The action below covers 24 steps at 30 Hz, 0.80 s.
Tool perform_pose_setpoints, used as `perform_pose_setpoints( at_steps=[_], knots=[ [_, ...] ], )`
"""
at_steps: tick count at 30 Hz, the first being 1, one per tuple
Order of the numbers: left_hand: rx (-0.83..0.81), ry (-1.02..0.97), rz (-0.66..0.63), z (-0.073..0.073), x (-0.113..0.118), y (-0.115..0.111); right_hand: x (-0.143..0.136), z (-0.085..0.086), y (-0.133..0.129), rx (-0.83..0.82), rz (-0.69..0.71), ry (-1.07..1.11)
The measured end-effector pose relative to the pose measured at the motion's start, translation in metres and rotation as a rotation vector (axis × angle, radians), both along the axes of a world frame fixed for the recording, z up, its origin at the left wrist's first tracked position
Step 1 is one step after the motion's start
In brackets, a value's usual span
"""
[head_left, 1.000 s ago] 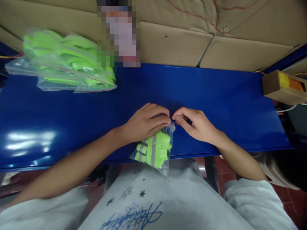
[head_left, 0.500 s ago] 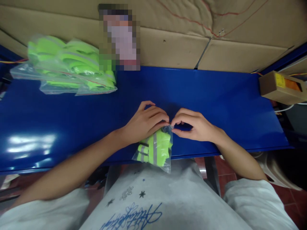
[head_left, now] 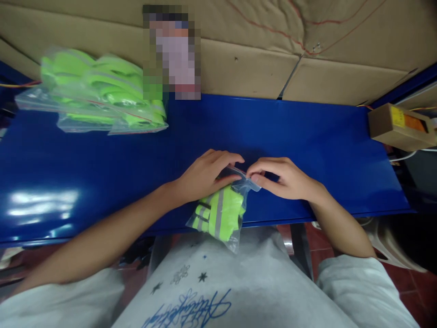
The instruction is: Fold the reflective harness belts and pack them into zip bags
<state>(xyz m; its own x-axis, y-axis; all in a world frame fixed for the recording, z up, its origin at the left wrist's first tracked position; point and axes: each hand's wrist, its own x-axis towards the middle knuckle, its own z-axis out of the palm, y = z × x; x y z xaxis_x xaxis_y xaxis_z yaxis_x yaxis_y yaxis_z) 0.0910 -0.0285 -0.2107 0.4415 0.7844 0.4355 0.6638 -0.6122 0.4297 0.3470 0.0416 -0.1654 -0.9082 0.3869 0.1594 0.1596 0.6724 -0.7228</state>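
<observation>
A clear zip-lock bag (head_left: 235,243) with folded neon-yellow reflective fabric (head_left: 223,212) inside lies at the table's front edge, its lower end overhanging toward my shirt. My left hand (head_left: 208,175) holds the bag's top from the left. Its thumb rests along the film and its index finger is raised apart; the other fingertips are hidden. On the right, my right hand (head_left: 280,177) pinches the top corner of the bag between thumb and fingers. The zip strip (head_left: 237,171) runs between both hands.
Several clear bags of neon-yellow reflective material (head_left: 105,95) are piled at the back left of the blue table (head_left: 290,127). A cardboard box (head_left: 392,127) stands at the right end. Brown cardboard (head_left: 246,68) lines the back, beside a pixelated patch.
My left index finger has lifted away from its thumb. My right hand's grip has shifted onto the bag's top corner, and more of the zip strip shows, turned toward the right.
</observation>
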Motion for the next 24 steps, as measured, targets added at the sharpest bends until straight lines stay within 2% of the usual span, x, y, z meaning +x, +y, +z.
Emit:
perform_pose_setpoints(
  at_steps=[7,14,19,24],
  knots=[
    [0.071,-0.026,-0.027,0.002,0.005,-0.004,-0.001,-0.004,0.0,-0.06,-0.028,-0.054],
    [0.182,0.008,-0.05,0.001,0.009,-0.006,-0.002,-0.005,-0.001,0.014,-0.092,-0.109],
    [0.194,0.017,-0.068,-0.001,0.011,-0.009,0.0,-0.007,0.002,-0.009,-0.005,-0.189],
    [0.175,0.033,-0.077,-0.003,0.01,-0.007,0.0,-0.007,0.0,0.034,-0.033,-0.161]
  ],
)
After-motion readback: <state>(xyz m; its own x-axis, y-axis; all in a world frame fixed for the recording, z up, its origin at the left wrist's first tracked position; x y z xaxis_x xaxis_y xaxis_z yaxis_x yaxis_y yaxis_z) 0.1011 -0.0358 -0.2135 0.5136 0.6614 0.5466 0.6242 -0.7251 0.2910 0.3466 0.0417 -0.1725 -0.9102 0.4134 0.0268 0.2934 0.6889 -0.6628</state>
